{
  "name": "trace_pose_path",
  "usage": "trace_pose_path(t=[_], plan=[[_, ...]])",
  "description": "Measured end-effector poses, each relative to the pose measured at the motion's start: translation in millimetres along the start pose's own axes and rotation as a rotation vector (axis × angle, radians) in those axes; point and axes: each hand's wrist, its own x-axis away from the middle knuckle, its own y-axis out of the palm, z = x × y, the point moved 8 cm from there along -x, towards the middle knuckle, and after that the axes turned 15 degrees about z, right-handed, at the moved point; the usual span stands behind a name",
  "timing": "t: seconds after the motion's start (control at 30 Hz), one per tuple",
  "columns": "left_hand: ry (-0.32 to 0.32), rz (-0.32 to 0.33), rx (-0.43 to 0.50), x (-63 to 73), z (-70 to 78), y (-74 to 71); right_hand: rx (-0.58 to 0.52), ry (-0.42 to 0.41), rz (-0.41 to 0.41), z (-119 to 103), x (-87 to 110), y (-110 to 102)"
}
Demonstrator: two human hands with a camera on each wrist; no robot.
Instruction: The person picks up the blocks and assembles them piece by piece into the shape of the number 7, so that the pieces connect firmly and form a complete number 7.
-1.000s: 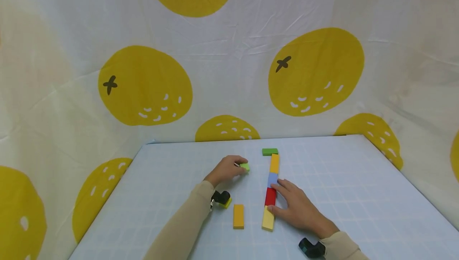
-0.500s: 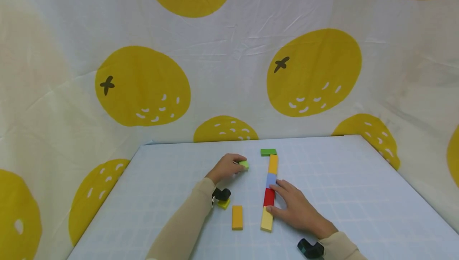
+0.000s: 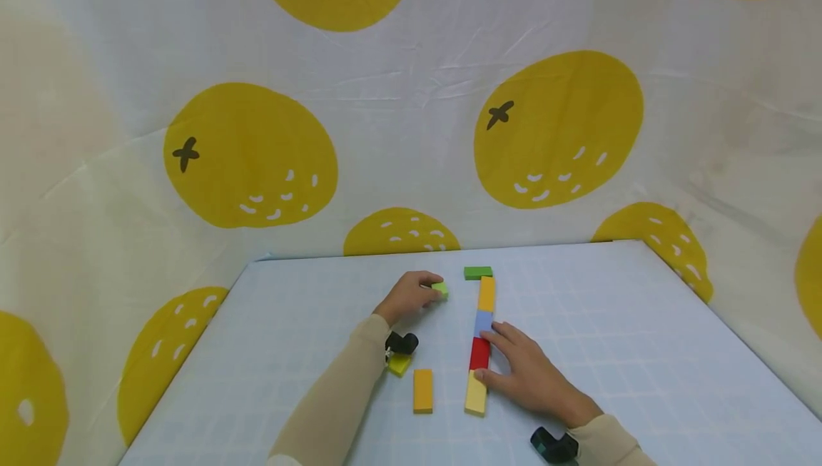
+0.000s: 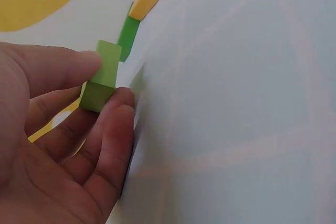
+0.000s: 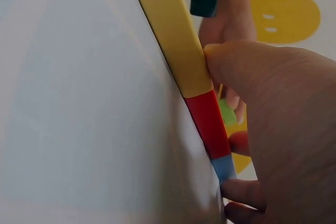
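Note:
My left hand [image 3: 414, 291] pinches a light green block [image 4: 107, 64] between thumb and fingers, low over the table and left of the row's far end. The row of blocks runs away from me: a pale yellow block [image 3: 476, 393], a red block [image 3: 479, 354], a blue block [image 3: 484, 323] and a yellow-orange block [image 3: 486, 293]. Across its far end lies a green block [image 3: 478, 273]. My right hand [image 3: 536, 373] rests along the row's right side, thumb at the pale yellow block and fingertips by the red and blue blocks.
A loose orange block [image 3: 422, 391] lies left of the row's near end. Under the left wrist sits a yellow block [image 3: 399, 365], partly covered by the wrist camera [image 3: 402, 343]. Behind the table [image 3: 642, 352] hangs a white curtain [image 3: 411, 152] with yellow fruit prints.
My left hand has moved slightly away from me and to the right with the light green block, closer to the green block. The right hand stays at the row.

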Motion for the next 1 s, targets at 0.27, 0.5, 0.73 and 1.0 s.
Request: trace_pose_path(t=[0.27,0.5,0.73,1.0], plan=[[-0.037,0.013,0.033,-10.1,0.9,3.6,0.013,0.005,0.007,1.3,-2.1,0.7],[-0.068,0.024,-0.004,-14.4,2.6,7.5,-0.016,0.014,-0.005,0.9,-1.0,1.6],[-0.079,0.032,-0.014,-18.2,6.0,9.6,-0.011,0.000,-0.002,0.5,0.7,0.7],[-0.060,0.046,-0.037,-25.5,7.3,9.9,-0.005,-0.014,0.008,-1.2,-0.3,-0.7]])
